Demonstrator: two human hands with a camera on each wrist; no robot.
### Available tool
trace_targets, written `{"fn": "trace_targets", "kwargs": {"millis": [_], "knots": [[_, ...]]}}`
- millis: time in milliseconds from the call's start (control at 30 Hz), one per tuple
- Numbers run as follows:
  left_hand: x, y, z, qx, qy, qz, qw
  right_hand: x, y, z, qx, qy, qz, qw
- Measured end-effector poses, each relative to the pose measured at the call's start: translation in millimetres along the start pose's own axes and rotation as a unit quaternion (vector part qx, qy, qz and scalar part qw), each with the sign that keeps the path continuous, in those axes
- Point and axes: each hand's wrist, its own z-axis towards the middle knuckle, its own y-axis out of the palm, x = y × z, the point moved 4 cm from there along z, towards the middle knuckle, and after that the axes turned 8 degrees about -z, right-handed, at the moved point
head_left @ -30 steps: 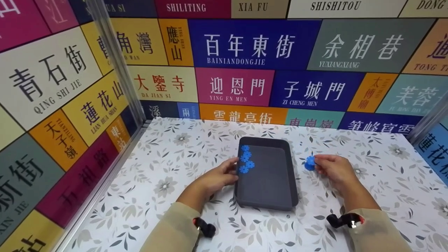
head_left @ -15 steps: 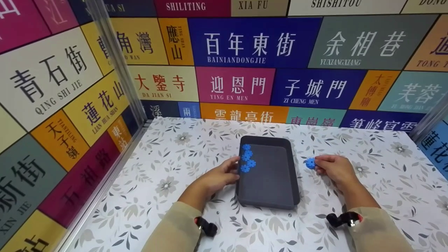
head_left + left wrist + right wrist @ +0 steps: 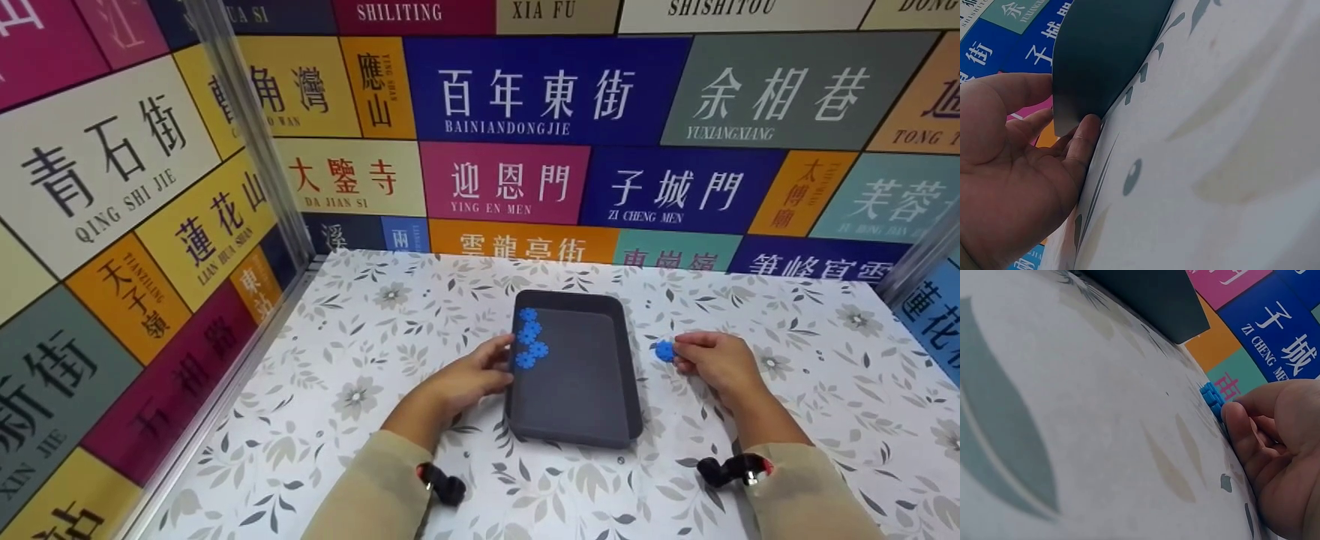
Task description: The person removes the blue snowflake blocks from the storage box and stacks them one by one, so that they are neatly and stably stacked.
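My right hand pinches a small stack of blue, flower-shaped plastic discs between thumb and index finger. The stack is low on the table, right of a dark grey rectangular tray. In the right wrist view its notched edges show at the fingertips; how many discs it has I cannot tell. My left hand rests against the tray's left wall, thumb and index finger spread apart along it. The left wrist view shows the thumb low near the tray's base. Several blue discs lie inside along the tray's left side.
A floral-patterned cloth covers the table around the tray. Behind it and at the left stand walls of coloured panels with Chinese lettering. A metal corner post rises at the back left.
The upper blue disc in my right hand, earlier raised and tilted over the one below, now lies flat on it as one compact stack. My left hand and the tray stay in place.
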Motion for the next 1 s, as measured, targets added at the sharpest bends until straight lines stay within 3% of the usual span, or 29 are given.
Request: {"fn": "trace_targets", "kwargs": {"millis": [233,433,800,1000], "knots": [[1.4,-2.1,-1.9,0.005,-0.01,0.007,0.9999,-6,0,-2.6,0.011,0.001,-0.001,0.9999],[3.9,-3.3,-5.5,0.009,-0.012,0.005,0.9999,-37,5,-15.2,0.042,-0.048,0.034,0.9974],[4.1,-2.1,-2.6,0.0,-0.011,0.004,0.9999,-122,41,-59.0,-0.05,-0.12,0.118,0.9845],[3.7,-0.8,-1.8,-0.001,-0.005,0.009,0.9999,-149,71,-54.7,-0.093,-0.138,0.125,0.978]]}}
